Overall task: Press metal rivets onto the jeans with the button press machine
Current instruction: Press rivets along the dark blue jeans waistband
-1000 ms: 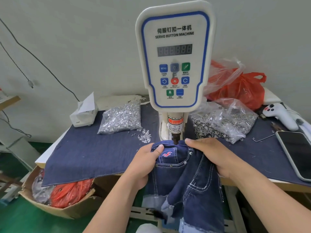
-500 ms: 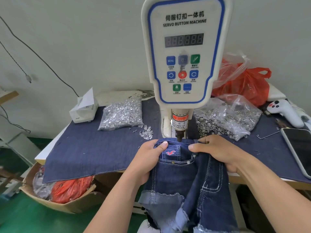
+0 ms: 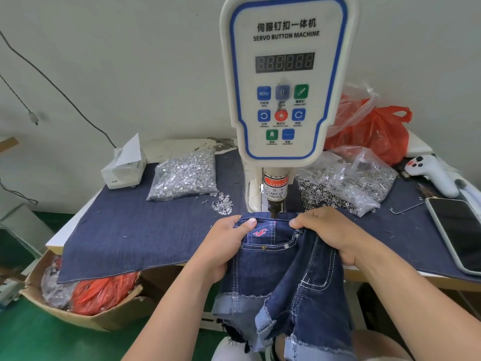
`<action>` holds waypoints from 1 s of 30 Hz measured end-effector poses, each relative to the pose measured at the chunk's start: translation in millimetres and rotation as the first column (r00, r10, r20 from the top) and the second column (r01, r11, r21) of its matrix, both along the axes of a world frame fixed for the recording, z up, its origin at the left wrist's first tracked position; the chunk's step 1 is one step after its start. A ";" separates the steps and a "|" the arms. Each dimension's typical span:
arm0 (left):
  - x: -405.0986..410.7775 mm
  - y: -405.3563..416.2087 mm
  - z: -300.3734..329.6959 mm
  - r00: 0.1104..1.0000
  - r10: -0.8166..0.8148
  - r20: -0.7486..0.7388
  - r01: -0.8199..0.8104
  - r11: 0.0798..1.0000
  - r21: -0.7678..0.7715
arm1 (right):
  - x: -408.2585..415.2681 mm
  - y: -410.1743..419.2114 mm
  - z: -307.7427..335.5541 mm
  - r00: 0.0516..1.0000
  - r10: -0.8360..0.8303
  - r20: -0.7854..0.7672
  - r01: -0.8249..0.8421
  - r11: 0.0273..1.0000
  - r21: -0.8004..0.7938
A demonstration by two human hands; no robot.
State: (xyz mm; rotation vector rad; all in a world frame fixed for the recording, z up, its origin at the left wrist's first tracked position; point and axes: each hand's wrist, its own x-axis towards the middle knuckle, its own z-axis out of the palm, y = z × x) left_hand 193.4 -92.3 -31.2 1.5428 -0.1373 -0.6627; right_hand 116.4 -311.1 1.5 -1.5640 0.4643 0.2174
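Note:
Dark blue denim shorts (image 3: 281, 277) with a red embroidered logo hang off the table's front edge. Their waistband sits under the press head (image 3: 274, 204) of the white servo button machine (image 3: 286, 82). My left hand (image 3: 229, 241) grips the waistband left of the press head, thumb on top. My right hand (image 3: 325, 230) grips it on the right side, fingers curled over the fabric. Two small metal rivets (image 3: 263, 247) show on the pocket seam.
A bag of silver rivet studs (image 3: 184, 175) lies left of the machine, loose studs (image 3: 222, 204) beside it. A bag of rivet caps (image 3: 346, 183), a red bag (image 3: 374, 131), a white controller (image 3: 432, 175) and a phone (image 3: 460, 230) lie right. A cardboard box (image 3: 86, 300) stands below left.
The shorts' waistband has stayed under the press head while both hands shifted their grip slightly. The view has moved closer and a little lower.

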 end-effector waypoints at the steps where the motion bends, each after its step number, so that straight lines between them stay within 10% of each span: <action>1: 0.0 0.1 -0.3 1.000 -0.001 -0.002 0.001 1.000 -0.002 | -0.8 0.3 0.5 1.000 0.001 0.001 -0.001 1.000 0.000; 30: 2.2 1.3 -4.5 0.999 -0.033 -0.013 0.032 0.999 -0.037 | -3.3 3.0 2.3 1.000 -0.002 0.008 0.002 0.998 -0.056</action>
